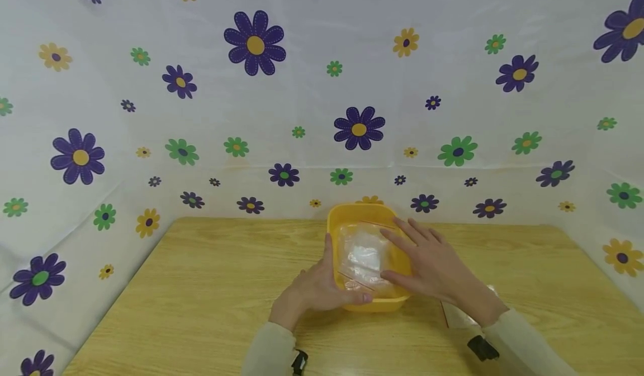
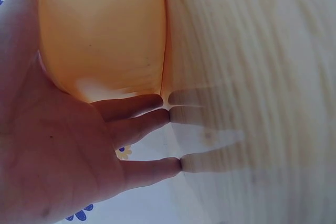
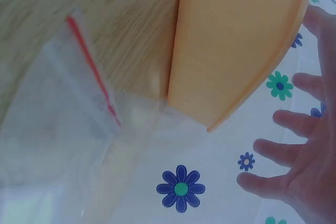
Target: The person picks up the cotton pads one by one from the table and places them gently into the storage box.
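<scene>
A yellow plastic basin (image 1: 369,307) stands on the table, looking orange in the wrist views. Clear zip bags with red seal lines (image 1: 364,256) lie inside it. My left hand (image 1: 317,286) rests along the basin's left side, its thumb over the near rim. In the left wrist view, the left hand's fingers (image 2: 139,129) are straight beside the basin's wall, tips touching the tabletop. Over the basin's right rim hovers my right hand (image 1: 427,258), its fingers spread and holding nothing. Whether it touches the bags is unclear.
Another clear zip bag (image 3: 63,98) with a red seal line lies on the wooden table (image 1: 211,292), right of the basin and partly under the right forearm. A white cloth with printed flowers (image 1: 302,85) hangs behind the table and along its sides.
</scene>
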Tool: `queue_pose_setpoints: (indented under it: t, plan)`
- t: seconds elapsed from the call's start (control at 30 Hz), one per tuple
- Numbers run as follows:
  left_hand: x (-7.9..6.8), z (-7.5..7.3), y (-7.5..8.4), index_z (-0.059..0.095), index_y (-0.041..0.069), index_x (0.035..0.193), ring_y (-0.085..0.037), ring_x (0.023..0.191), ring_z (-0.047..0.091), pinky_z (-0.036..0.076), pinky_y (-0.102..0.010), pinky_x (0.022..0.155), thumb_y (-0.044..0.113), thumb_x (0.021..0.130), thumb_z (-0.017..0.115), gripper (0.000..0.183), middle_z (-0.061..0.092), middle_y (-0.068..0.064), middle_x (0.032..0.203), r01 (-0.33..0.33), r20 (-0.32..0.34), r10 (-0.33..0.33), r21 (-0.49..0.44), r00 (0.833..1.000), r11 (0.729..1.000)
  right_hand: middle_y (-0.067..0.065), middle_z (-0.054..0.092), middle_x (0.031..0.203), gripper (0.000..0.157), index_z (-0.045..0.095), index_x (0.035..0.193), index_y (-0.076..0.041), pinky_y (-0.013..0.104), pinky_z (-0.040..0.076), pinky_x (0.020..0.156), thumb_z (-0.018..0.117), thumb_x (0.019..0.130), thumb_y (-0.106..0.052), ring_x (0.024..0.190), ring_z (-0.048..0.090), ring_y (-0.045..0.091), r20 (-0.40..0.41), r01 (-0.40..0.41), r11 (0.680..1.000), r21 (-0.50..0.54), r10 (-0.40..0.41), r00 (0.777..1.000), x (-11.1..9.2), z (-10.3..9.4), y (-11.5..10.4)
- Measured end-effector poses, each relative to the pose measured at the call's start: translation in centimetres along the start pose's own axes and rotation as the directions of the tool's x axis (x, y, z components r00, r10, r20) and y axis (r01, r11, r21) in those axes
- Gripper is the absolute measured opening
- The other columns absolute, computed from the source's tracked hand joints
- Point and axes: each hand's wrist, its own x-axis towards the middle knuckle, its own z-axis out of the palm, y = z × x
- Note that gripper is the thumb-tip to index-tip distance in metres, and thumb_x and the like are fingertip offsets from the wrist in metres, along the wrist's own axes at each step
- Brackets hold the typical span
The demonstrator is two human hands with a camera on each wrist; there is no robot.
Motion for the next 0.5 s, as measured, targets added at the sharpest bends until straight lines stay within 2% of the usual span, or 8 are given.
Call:
queue_pose_setpoints:
  t: [0.17,0.5]
  plan:
    - [-0.1,-0.1,0.1,-0.018,0.020,0.163,-0.050,0.147,0.038,0.026,-0.070,0.121,0.075,0.071,0.078,0.144,0.031,-0.021,0.166,0.004,-0.002,-0.004,-0.010,1.000,1.000,0.016,0.046,0.159,0.080,0.050,0.152,-0.021,0.074,0.044,0.104,0.071,0.086,-0.062,0.140,0.048,0.049,-0.032,-0.042,0.999,-0.017,0.042,0.999,-1.4,-0.4,0.8]
    - [-0.1,-0.1,0.2,-0.018,0.021,0.163,-0.050,0.147,0.038,0.026,-0.069,0.121,0.074,0.070,0.080,0.145,0.032,-0.021,0.166,0.014,-0.003,-0.015,-0.020,1.000,1.000,0.016,0.054,0.151,0.079,0.054,0.147,-0.020,0.073,0.047,0.096,0.078,0.082,-0.056,0.129,0.056,0.046,-0.150,-0.078,0.996,-0.032,0.072,0.986,-4.4,-1.4,2.5]
